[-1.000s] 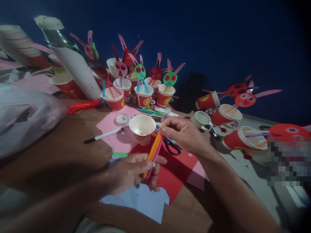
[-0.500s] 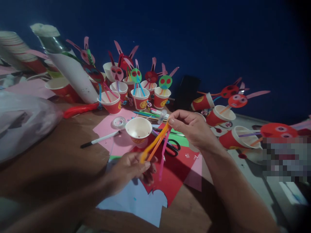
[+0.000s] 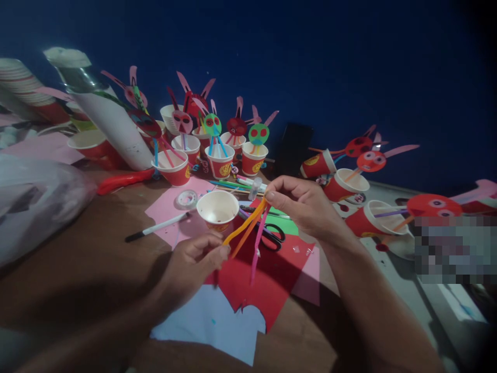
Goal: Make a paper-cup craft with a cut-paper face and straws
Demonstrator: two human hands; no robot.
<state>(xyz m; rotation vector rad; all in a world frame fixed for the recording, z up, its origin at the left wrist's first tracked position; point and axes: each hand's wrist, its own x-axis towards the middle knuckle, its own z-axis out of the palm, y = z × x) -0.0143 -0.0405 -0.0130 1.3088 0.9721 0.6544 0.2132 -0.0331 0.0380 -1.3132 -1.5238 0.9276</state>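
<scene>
My right hand (image 3: 301, 204) pinches the joined top of several drinking straws above the papers. A yellow-orange straw (image 3: 245, 224) slants down from there to my left hand (image 3: 192, 264), whose thumb and fingers are closed on its lower end. Beside it runs an orange straw (image 3: 243, 240), its low end near my left fingertips. A pink bendy straw (image 3: 258, 242) hangs loose below my right fingers. Just behind my left hand stands a paper cup (image 3: 218, 226), upright. Black-handled scissors (image 3: 280, 239) lie behind the pink straw on red paper (image 3: 275, 280).
Paper cups (image 3: 219, 168) with straw-and-paper animal figures line the back and right. A tape roll (image 3: 186, 199) and a white marker (image 3: 157, 227) lie left of the upright cup. Light blue paper (image 3: 209, 321) lies in front, a plastic bag (image 3: 42, 202) at left.
My left hand has shifted slightly left and up, its fingers drawn more closely together on the straw. The right hand keeps its pinch. The view has moved a little.
</scene>
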